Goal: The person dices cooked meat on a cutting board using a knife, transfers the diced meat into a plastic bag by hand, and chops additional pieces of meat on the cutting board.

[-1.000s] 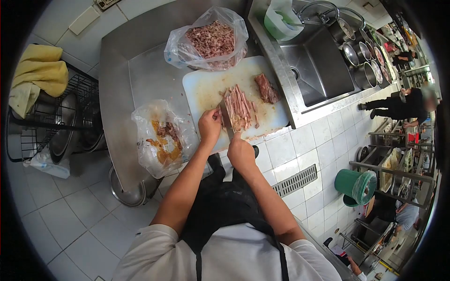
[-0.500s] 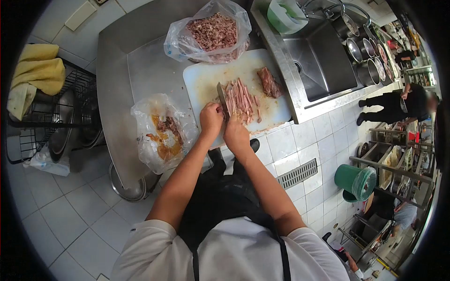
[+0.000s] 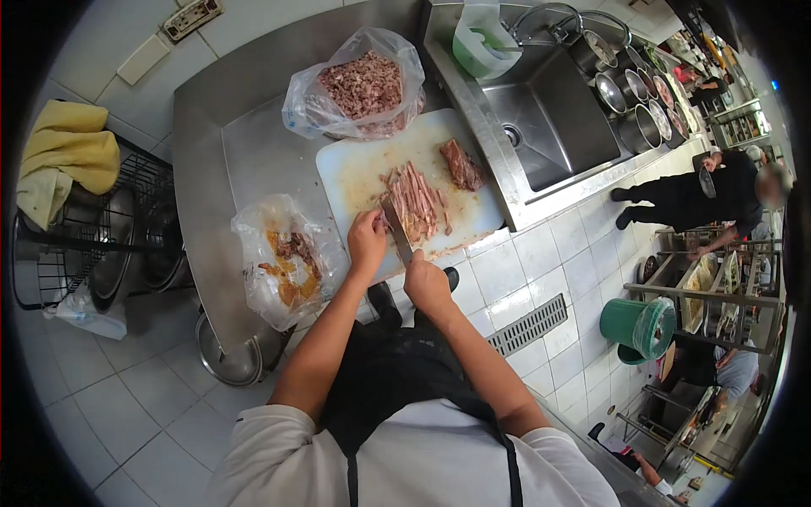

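Observation:
My right hand (image 3: 427, 285) is closed around the handle of a knife (image 3: 397, 230) at the near edge of the white cutting board (image 3: 342, 173). The blade points away from me, along the left side of a pile of meat strips (image 3: 416, 198). Left of the blade, my left hand (image 3: 367, 242) has its fingers pinched together, the tips close to the steel. What they hold, if anything, is too small to make out. A larger chunk of meat (image 3: 462, 164) lies on the board's right side.
Behind the board sits a clear bag of chopped meat (image 3: 361, 89). Another plastic bag with scraps (image 3: 289, 264) lies left on the steel counter (image 3: 203, 190). To the right is a sink (image 3: 549, 118) with metal pots (image 3: 639, 128). A co-worker (image 3: 688, 194) stands farther right.
The knife has come nearer to me and its blade is more slanted. My right hand is lower, farther from the strips. The whole view has shifted slightly, and the co-worker's arm now reaches out.

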`<state>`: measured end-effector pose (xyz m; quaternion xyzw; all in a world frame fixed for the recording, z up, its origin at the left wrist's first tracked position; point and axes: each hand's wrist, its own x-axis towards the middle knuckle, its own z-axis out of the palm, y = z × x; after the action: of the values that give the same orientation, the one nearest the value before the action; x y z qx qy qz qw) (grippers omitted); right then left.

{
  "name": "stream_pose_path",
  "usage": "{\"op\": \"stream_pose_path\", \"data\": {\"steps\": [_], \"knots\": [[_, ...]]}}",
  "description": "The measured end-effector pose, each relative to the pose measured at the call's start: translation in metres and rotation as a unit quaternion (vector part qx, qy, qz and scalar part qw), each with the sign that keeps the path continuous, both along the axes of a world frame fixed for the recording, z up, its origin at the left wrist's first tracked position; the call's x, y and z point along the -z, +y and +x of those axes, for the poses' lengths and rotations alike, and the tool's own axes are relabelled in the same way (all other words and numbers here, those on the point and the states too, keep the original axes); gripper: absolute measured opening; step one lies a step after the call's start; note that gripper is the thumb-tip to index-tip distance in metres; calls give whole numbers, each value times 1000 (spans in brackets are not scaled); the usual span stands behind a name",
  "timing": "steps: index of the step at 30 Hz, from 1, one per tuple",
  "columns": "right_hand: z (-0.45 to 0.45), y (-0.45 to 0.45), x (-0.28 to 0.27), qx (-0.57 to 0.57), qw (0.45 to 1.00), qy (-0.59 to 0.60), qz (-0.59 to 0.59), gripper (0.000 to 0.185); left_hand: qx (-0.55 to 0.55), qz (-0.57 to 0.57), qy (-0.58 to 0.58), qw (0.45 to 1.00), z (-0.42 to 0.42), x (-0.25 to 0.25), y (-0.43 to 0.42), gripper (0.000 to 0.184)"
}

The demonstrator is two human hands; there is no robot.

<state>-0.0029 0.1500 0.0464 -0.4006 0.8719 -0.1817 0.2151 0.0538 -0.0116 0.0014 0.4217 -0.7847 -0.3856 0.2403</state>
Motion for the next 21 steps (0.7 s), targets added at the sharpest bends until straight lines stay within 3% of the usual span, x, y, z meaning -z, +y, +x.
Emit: {"op": "stream_pose_path", "data": {"steps": [1,7,13,21], "knots": [[-1,-2,4,1,1000,7,-20,17,17,24,2,1000,6,0,3,34],[-14,-34,10,21,996,-11,-88,20,159,-80,-5,984,32,-27,26,59],[-22,-43,12,13,996,-11,-89,20,134,-105,-10,985,31,-12,27,50],[-22,26,-32,-44,999,-21,-5,21,20,-52,37,998,12,23,19,30]]}}
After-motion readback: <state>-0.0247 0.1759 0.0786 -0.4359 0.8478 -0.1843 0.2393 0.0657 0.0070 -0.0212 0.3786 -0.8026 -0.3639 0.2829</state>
